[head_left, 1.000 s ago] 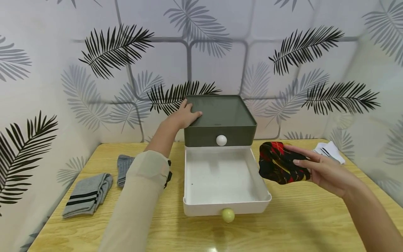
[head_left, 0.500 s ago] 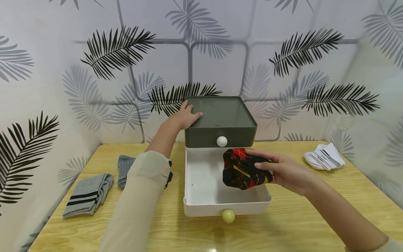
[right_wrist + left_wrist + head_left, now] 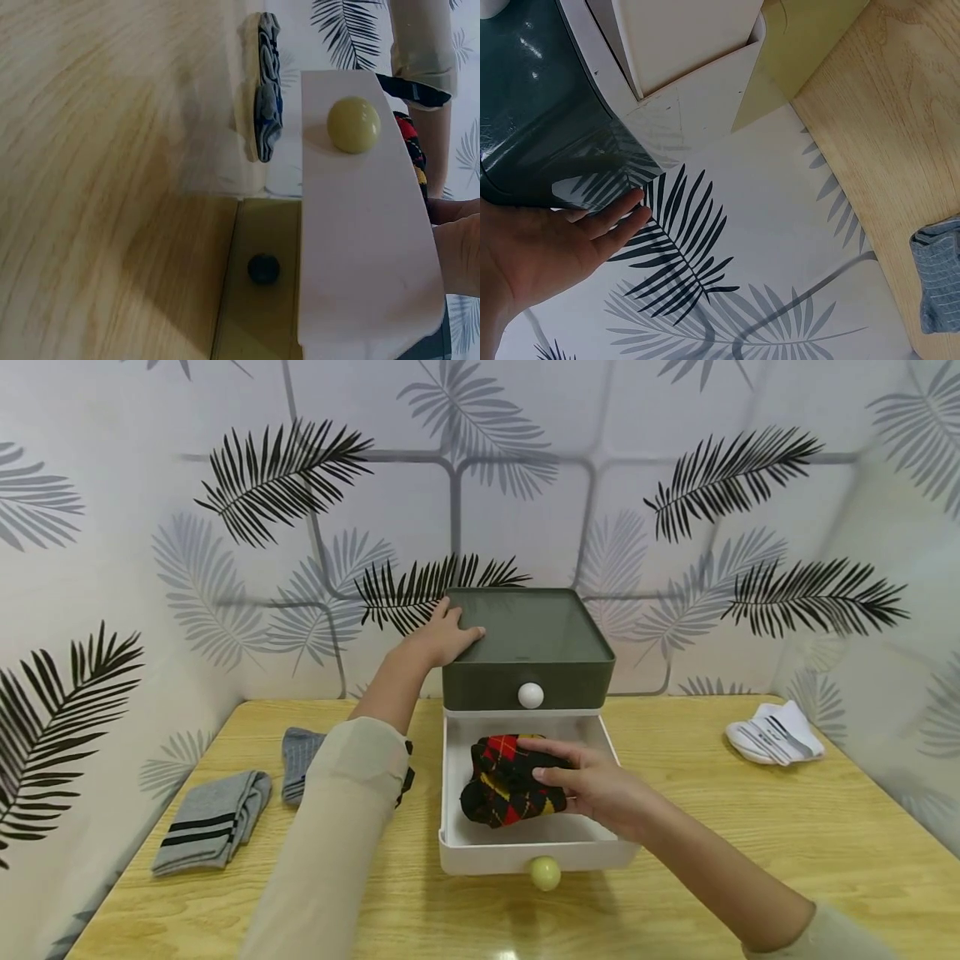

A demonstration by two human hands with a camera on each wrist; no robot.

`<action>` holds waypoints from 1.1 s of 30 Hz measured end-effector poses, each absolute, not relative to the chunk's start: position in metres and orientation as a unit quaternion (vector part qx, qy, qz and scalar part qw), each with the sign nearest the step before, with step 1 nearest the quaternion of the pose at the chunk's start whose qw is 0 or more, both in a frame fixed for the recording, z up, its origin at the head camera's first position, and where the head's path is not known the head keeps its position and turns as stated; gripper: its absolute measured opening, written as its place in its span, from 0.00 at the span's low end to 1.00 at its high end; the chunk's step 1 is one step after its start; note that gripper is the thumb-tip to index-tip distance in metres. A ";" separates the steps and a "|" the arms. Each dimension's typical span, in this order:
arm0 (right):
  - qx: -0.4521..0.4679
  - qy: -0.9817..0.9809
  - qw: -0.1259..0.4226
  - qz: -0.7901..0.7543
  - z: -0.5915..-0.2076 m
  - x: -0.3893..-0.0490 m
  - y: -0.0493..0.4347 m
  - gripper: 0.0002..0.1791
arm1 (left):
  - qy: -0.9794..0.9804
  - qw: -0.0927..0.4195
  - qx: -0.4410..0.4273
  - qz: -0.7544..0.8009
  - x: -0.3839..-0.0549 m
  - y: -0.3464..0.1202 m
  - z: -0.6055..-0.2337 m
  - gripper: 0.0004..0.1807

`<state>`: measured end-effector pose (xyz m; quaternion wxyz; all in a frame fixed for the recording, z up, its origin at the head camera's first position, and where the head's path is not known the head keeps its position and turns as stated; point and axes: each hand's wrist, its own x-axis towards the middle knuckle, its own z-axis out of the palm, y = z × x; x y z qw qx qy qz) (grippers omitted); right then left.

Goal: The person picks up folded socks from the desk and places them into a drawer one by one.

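Observation:
My right hand (image 3: 600, 785) pinches folded black argyle socks (image 3: 510, 781), patterned in red and yellow, inside the pulled-out white drawer (image 3: 487, 858). Thumb and fingers lie on either side of the socks' right end. In the right wrist view, the drawer's front (image 3: 364, 240) hides most of the socks (image 3: 412, 150). My left hand (image 3: 441, 639) rests with spread fingers on the left edge of the dark green top section (image 3: 536, 627) of the drawer unit. From the left wrist, that hand (image 3: 555, 247) shows with its fingers extended along the green side.
Grey striped socks (image 3: 206, 827) and blue-grey socks (image 3: 300, 760) lie on the table's left; white socks (image 3: 776, 735) lie at right. A yellow-green knob (image 3: 544, 873) juts from the drawer. Beneath it sits a yellowish drawer with a dark knob (image 3: 263, 268). A patterned wall stands behind.
My right hand has carried the argyle socks leftward from beside the drawer, then lower into it. The left hand has stayed on the green top.

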<state>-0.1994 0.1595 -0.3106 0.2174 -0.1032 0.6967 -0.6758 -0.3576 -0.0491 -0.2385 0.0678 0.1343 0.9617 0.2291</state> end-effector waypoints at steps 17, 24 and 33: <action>-0.185 0.879 0.101 -0.428 -0.330 -0.207 0.126 0.20 | 0.962 0.068 0.135 0.225 -0.358 -0.049 -0.236 0.38; -0.222 0.915 0.064 -0.332 -0.329 -0.203 0.119 0.19 | 0.962 0.073 0.136 0.223 -0.358 -0.051 -0.235 0.38; -0.244 0.902 0.117 -0.337 -0.329 -0.202 0.131 0.22 | 0.962 0.075 0.137 0.223 -0.359 -0.049 -0.238 0.38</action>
